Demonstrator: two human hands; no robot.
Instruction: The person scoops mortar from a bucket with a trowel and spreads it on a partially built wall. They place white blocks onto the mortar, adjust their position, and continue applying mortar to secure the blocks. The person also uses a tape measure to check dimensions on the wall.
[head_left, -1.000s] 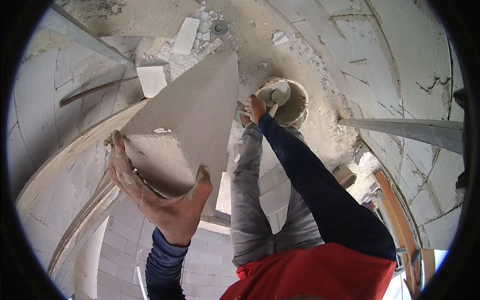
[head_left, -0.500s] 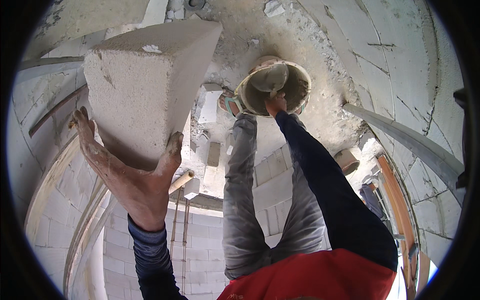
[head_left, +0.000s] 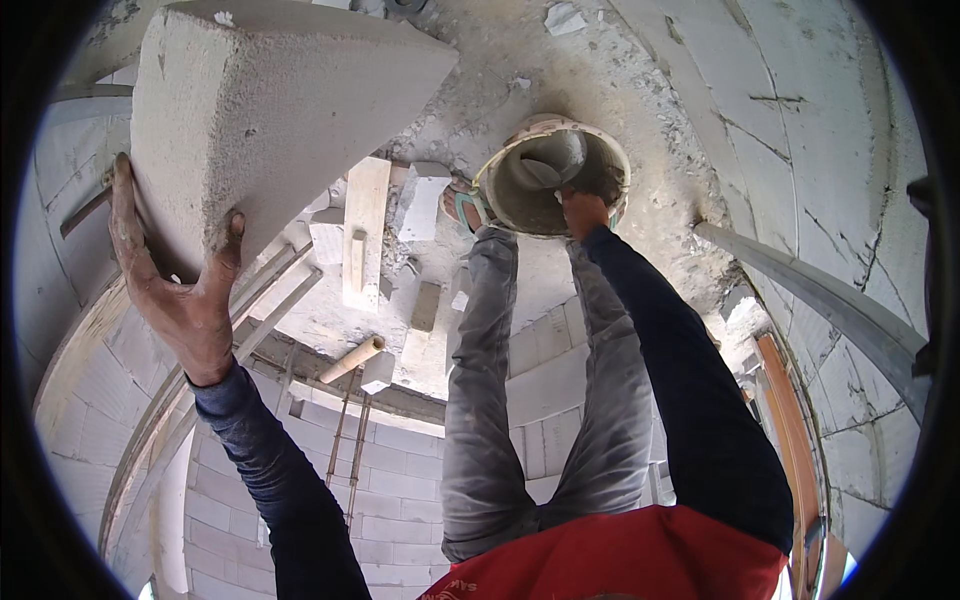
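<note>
My left hand [head_left: 185, 312] grips the near end of a large pale aerated concrete block [head_left: 290, 105], thumb on one side and fingers on the other. The block is tilted, and its upper part runs off toward the top left. My right hand [head_left: 583, 213] reaches into a round bucket [head_left: 513, 198] by my feet, closed on the handle of a trowel. Inside the bucket shows the grey trowel blade [head_left: 543, 172]. Grey mortar coats the bucket's inner walls. Most of the handle is hidden by my fingers.
Block offcuts [head_left: 422, 200] and a wooden plank [head_left: 366, 225] lie on the dusty floor left of my feet. A bamboo pole end [head_left: 355, 358] sticks out below them. A long grey bar [head_left: 810, 275] leans along the block wall [head_left: 840, 130] at right.
My left hand and the block have shifted left and up, and the block has turned to show more of its long side. My right hand and the trowel have moved slightly within the bucket.
</note>
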